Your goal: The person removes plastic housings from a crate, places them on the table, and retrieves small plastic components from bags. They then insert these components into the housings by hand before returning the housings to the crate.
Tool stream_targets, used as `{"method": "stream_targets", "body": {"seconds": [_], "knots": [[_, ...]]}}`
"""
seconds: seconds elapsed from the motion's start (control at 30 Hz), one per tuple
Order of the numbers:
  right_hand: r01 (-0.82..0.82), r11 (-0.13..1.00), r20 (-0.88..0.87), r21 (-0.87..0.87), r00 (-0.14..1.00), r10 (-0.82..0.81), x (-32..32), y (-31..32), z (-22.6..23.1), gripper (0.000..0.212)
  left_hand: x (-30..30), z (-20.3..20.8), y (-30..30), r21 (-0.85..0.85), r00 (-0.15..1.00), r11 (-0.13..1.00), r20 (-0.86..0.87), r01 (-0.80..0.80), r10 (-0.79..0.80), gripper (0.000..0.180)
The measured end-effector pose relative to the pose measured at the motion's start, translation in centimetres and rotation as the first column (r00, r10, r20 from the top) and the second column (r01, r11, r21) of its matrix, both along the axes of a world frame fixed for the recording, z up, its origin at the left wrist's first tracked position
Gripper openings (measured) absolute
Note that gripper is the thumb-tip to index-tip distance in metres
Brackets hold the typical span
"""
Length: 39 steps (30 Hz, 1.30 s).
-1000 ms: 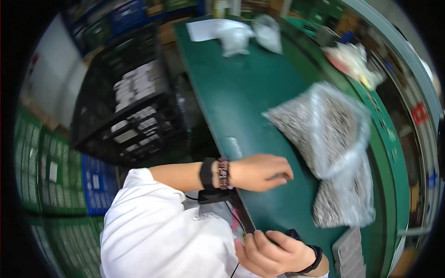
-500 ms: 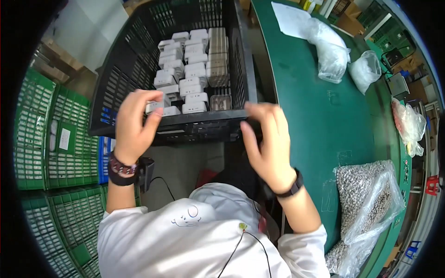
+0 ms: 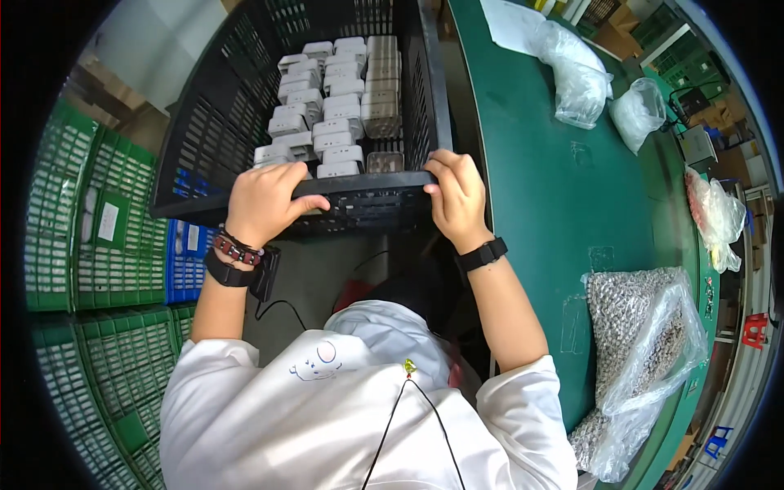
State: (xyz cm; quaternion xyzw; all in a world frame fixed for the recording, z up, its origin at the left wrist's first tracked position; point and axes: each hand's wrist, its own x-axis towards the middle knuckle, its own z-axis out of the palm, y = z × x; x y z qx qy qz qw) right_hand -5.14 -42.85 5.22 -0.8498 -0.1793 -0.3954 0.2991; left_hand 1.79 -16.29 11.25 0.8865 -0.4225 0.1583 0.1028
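A black slotted plastic crate [image 3: 204, 135] stands in front of me, left of the green table. Inside it lie rows of small white boxes [image 3: 314, 122] and a stack of grey trays [image 3: 381, 102]. My left hand [image 3: 263, 200] grips the crate's near rim, fingers curled over the edge. My right hand [image 3: 457, 196] holds the same rim at its right corner, next to the table edge. Both wrists wear dark bands; the left also has a bead bracelet.
The green table [image 3: 563, 204] runs along the right, with a clear bag of small metal parts [image 3: 645, 343] near me and crumpled plastic bags [image 3: 576, 73] farther away. Green crates [image 3: 73, 237] are stacked on the left.
A second ago my hands were at the table near the bag of parts. I have turned left, and both hands have closed on the crate's near rim.
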Motion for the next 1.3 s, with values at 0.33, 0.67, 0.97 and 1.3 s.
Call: {"method": "stream_targets", "body": {"seconds": [0.33,0.67,0.97,1.3], "knots": [[0.017,0.999,0.024,-0.047,1.0,-0.016,-2.3,-0.3,1.1,0.03,-3.3,0.0,-1.1,-0.029,0.984,0.989,0.1,-0.142,0.144,0.047],[0.152,0.98,0.01,0.126,0.988,-0.154,-3.7,4.0,-1.3,0.068,-3.6,-1.4,-0.9,-0.041,0.959,0.973,0.166,-0.225,0.229,0.036],[0.183,0.978,0.163,0.101,0.967,-0.197,-2.4,2.7,-2.0,0.052,-2.8,-0.9,-1.4,0.041,0.949,0.958,0.157,-0.283,0.273,0.027],[0.43,0.903,-0.056,0.021,0.902,-0.428,-3.2,1.9,-0.7,0.049,-3.1,3.6,-5.6,0.113,0.971,0.993,-0.232,-0.029,0.054,0.032]]}}
